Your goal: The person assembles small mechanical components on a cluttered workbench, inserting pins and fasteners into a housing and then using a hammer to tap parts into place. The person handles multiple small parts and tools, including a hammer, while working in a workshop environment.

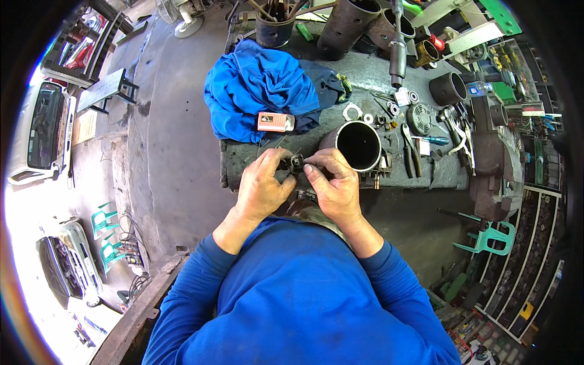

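- Nearest the camera are the person's blue long-sleeved forearms, rising from the lower edge to meet over the near edge of the grey, grimy workbench (365, 79).
- The left hand (263, 185) and the right hand (331, 185) are both curled closed, fingertips pinching one small dark metal-and-plastic part (297, 162) held between them, just above the bench edge.
- Judging by this, the work on the part looks mid-way: it is off the bench and in the fingers, and no tool is in either hand; what has been done to it is too small to tell.
- Just beside the right hand lies an open-ended grey metal cylinder (358, 145), its mouth facing the camera.
- Near it are pliers (411, 152), washers and a small finned round casting (418, 118).
- Beyond the hands sits a crumpled blue cloth (255, 85) with a small pink box (274, 121) on it.
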`<state>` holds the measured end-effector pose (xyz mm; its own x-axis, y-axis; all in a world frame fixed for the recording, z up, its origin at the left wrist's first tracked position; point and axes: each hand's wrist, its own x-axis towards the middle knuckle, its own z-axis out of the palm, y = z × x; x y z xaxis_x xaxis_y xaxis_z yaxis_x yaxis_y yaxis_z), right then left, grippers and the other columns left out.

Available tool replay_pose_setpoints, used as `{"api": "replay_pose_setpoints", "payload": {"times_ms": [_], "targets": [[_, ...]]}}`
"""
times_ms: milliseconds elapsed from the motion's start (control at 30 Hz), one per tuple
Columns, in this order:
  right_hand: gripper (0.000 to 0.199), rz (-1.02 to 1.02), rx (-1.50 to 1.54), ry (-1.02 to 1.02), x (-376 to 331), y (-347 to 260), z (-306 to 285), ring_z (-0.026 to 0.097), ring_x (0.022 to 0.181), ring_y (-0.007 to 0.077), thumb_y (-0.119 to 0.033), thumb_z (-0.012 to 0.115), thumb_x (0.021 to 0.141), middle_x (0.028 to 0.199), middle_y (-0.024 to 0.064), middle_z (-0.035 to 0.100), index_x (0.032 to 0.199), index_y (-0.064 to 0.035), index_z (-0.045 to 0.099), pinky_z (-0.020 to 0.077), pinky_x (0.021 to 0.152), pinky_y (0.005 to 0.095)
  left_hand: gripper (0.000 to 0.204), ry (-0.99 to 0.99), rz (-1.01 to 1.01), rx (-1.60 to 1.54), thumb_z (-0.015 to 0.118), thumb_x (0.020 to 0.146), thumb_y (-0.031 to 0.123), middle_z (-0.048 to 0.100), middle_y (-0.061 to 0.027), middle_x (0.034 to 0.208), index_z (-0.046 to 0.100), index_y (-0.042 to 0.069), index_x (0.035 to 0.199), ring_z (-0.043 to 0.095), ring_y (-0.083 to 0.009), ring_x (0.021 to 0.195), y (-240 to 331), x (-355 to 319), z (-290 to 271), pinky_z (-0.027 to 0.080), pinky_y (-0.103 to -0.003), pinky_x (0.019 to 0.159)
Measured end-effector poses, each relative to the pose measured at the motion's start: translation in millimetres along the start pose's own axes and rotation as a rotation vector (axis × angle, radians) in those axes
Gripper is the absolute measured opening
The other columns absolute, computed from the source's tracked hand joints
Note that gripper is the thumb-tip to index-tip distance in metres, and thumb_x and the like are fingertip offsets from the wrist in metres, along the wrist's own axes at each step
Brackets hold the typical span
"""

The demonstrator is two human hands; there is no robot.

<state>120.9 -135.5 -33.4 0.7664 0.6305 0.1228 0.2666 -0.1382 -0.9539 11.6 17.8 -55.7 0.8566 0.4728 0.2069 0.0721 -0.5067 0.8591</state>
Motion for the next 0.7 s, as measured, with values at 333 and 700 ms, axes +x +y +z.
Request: {"api": "replay_pose_setpoints", "payload": {"times_ms": [333,700], "targets": [[0.014,0.144,-0.035,-0.017,0,-12,5,0.064,0.079,0.0159,-0.007,0.082,0.093,0.09,0.0072,0.067,0.106,-0.001,0.084,0.0521,0.071,0.0308,0.04,0.057,0.069,0.078,0.078,0.076,0.0,0.076,-0.0153,0.109,0.069,0.004,0.116,0.076,-0.0366,0.097,4,-4,-4,0.062,-0.042,0.084],[0.017,0.207,-0.146,-0.087,1,-18,15,0.068,0.078,0.018,-0.008,0.084,0.091,0.09,0.0106,0.069,0.107,-0.0009,0.085,0.0548,0.071,0.0322,0.042,0.074,0.081,0.084,0.078,0.076,0.0,0.076,-0.0158,0.11,0.069,0.004,0.117,0.076,-0.037,0.099,-6,-9,-11,0.062,-0.043,0.085]]}}
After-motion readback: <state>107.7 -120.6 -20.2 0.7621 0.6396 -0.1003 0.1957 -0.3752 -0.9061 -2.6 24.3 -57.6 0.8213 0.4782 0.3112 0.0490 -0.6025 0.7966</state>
